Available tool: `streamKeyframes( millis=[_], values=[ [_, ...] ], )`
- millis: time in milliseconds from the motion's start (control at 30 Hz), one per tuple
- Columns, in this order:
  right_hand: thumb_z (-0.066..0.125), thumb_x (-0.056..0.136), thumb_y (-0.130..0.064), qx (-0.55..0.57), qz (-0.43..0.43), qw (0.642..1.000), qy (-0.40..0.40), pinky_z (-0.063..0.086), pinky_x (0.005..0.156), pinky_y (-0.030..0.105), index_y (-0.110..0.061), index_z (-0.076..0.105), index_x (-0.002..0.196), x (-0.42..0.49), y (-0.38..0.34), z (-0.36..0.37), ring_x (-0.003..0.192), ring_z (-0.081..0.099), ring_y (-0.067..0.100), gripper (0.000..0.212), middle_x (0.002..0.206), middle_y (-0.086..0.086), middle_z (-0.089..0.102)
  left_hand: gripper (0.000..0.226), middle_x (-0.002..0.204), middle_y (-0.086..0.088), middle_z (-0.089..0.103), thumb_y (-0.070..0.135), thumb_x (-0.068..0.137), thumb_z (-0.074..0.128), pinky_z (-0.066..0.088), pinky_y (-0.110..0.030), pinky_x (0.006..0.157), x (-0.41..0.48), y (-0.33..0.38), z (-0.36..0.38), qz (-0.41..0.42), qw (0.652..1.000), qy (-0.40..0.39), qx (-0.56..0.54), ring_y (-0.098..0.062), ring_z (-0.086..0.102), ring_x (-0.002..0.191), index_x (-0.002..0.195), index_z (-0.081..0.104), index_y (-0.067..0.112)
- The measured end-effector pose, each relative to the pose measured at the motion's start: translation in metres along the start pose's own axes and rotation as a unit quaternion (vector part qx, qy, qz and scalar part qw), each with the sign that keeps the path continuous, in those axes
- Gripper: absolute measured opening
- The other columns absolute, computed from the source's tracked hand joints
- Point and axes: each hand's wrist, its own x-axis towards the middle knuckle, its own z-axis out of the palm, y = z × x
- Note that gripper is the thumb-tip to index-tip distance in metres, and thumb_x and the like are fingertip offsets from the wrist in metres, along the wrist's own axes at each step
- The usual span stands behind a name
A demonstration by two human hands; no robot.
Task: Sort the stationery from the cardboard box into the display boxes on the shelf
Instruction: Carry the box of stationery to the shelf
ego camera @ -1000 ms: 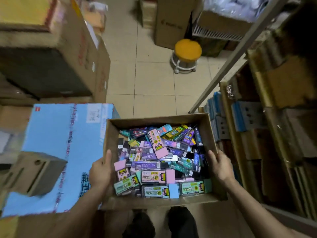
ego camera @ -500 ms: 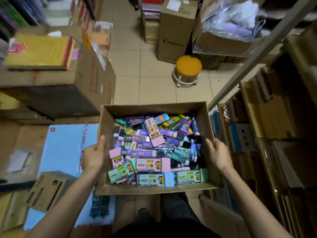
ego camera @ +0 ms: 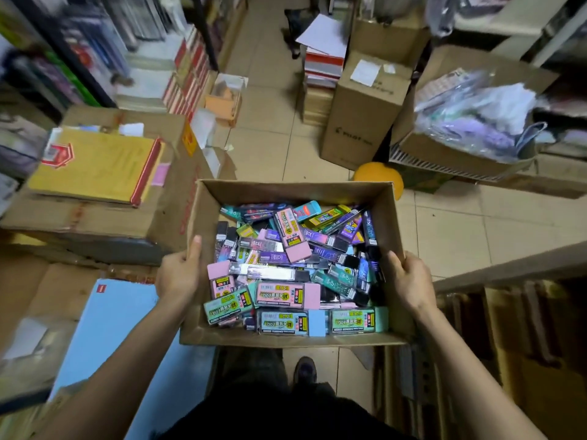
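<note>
Between a stack of cartons on the left and a shelf [ego camera: 508, 268] on the right, the head view looks down on an open cardboard box [ego camera: 286, 339] held above the tiled floor [ego camera: 460, 233] in front of the person's body. The left grip [ego camera: 178, 277], a bare hand, is clamped on the box's left wall, with the thumb lying up along the rim and the fingers hidden on the outside. The right grip [ego camera: 409, 281] is clamped on the right wall in the same way, thumb hooked over the rim and fingers wrapped around the outer face.

The stationery [ego camera: 295, 265] fills the box in a loose heap of small flat packs in pink, teal, purple and black. A pink-ended pack [ego camera: 287, 295] lies flat near the front wall. All of it sits inside the box.

The shelf's rail passes just beside the right grip. Below the rail stand brown display boxes [ego camera: 508, 328], too blurred to show their contents. An orange stool [ego camera: 378, 174] peeks out behind the box's far right corner. A blue carton [ego camera: 104, 328] lies below the left forearm. Further left, a yellow pad [ego camera: 92, 163] rests on a large brown carton [ego camera: 95, 223]. One dark shoe [ego camera: 305, 369] shows under the box's front edge.
</note>
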Motion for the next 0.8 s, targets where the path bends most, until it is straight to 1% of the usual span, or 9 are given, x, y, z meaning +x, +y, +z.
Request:
streamKeyframes(
  millis=[133, 233, 300, 367, 467, 567, 633, 700, 800],
  values=[
    [0.047, 0.097, -0.029, -0.001, 0.005, 1.000, 0.018, 0.042, 0.067, 0.041, 0.002, 0.056, 0.083, 0.071, -0.041, 0.007, 0.082, 0.058, 0.041, 0.035, 0.085, 0.027, 0.064, 0.065, 0.076, -0.020, 0.062, 0.060, 0.091, 0.044, 0.039, -0.036, 0.068, 0.069, 0.058, 0.013, -0.007, 1.000, -0.008, -0.017, -0.038, 0.058, 0.078, 0.072, 0.065, 0.002],
    [0.047, 0.097, -0.031, 0.001, 0.017, 1.000, 0.020, 0.040, 0.064, 0.039, -0.001, 0.056, 0.082, 0.121, -0.076, 0.008, 0.078, 0.057, 0.038, 0.034, 0.083, 0.024, 0.065, 0.065, 0.072, -0.019, 0.064, 0.063, 0.089, 0.044, 0.041, -0.035, 0.067, 0.115, 0.100, 0.018, -0.007, 0.999, -0.016, -0.031, -0.039, 0.062, 0.078, 0.063, 0.060, 0.005],
    [0.047, 0.097, -0.032, 0.008, 0.021, 0.999, 0.029, 0.039, 0.062, 0.037, -0.006, 0.055, 0.078, 0.154, -0.100, 0.006, 0.074, 0.057, 0.035, 0.033, 0.080, 0.021, 0.065, 0.065, 0.073, -0.015, 0.066, 0.066, 0.088, 0.042, 0.049, -0.037, 0.075, 0.146, 0.127, 0.022, -0.011, 0.999, -0.022, -0.046, -0.037, 0.062, 0.077, 0.063, 0.062, 0.009],
    [0.047, 0.097, -0.034, 0.010, 0.024, 0.999, 0.033, 0.039, 0.060, 0.037, -0.006, 0.056, 0.077, 0.188, -0.122, 0.004, 0.071, 0.056, 0.033, 0.035, 0.077, 0.020, 0.064, 0.064, 0.075, -0.012, 0.068, 0.070, 0.086, 0.040, 0.052, -0.044, 0.081, 0.175, 0.154, 0.026, -0.017, 0.998, -0.023, -0.047, -0.033, 0.063, 0.075, 0.064, 0.062, 0.013],
    [0.046, 0.097, -0.035, 0.009, 0.022, 0.999, 0.026, 0.037, 0.058, 0.035, -0.004, 0.057, 0.082, 0.243, -0.153, 0.002, 0.069, 0.054, 0.030, 0.036, 0.075, 0.016, 0.061, 0.068, 0.069, -0.009, 0.068, 0.075, 0.083, 0.038, 0.053, -0.044, 0.074, 0.219, 0.191, 0.033, -0.009, 0.999, -0.022, -0.046, -0.033, 0.064, 0.069, 0.061, 0.060, 0.014],
    [0.045, 0.098, -0.034, 0.017, 0.016, 1.000, 0.005, 0.036, 0.059, 0.034, -0.005, 0.058, 0.087, 0.303, -0.181, 0.002, 0.069, 0.053, 0.028, 0.034, 0.073, 0.013, 0.059, 0.074, 0.066, -0.008, 0.066, 0.078, 0.080, 0.038, 0.049, -0.036, 0.066, 0.267, 0.224, 0.046, -0.008, 0.999, -0.015, -0.043, -0.030, 0.062, 0.066, 0.065, 0.065, 0.011],
    [0.045, 0.098, -0.035, 0.021, 0.004, 1.000, -0.010, 0.038, 0.059, 0.035, -0.007, 0.057, 0.086, 0.347, -0.198, 0.003, 0.067, 0.053, 0.026, 0.032, 0.072, 0.011, 0.060, 0.072, 0.062, -0.008, 0.061, 0.074, 0.082, 0.040, 0.045, -0.036, 0.063, 0.299, 0.246, 0.060, -0.008, 0.999, 0.002, -0.037, -0.032, 0.060, 0.066, 0.061, 0.061, 0.009],
    [0.045, 0.098, -0.035, 0.022, -0.007, 0.999, -0.026, 0.040, 0.058, 0.035, -0.009, 0.057, 0.083, 0.390, -0.218, 0.002, 0.066, 0.055, 0.027, 0.033, 0.070, 0.009, 0.061, 0.065, 0.064, -0.014, 0.057, 0.066, 0.087, 0.044, 0.043, -0.039, 0.066, 0.327, 0.271, 0.071, -0.014, 0.999, 0.032, -0.030, -0.036, 0.059, 0.071, 0.058, 0.058, 0.009],
    [0.046, 0.097, -0.033, 0.001, -0.031, 0.999, -0.036, 0.038, 0.060, 0.034, -0.007, 0.058, 0.083, 0.458, -0.253, -0.002, 0.077, 0.060, 0.034, 0.032, 0.077, 0.013, 0.064, 0.063, 0.076, -0.022, 0.061, 0.059, 0.091, 0.044, 0.043, -0.040, 0.071, 0.366, 0.308, 0.086, -0.017, 0.998, 0.054, -0.022, -0.042, 0.062, 0.083, 0.077, 0.069, 0.002]
  ],
)
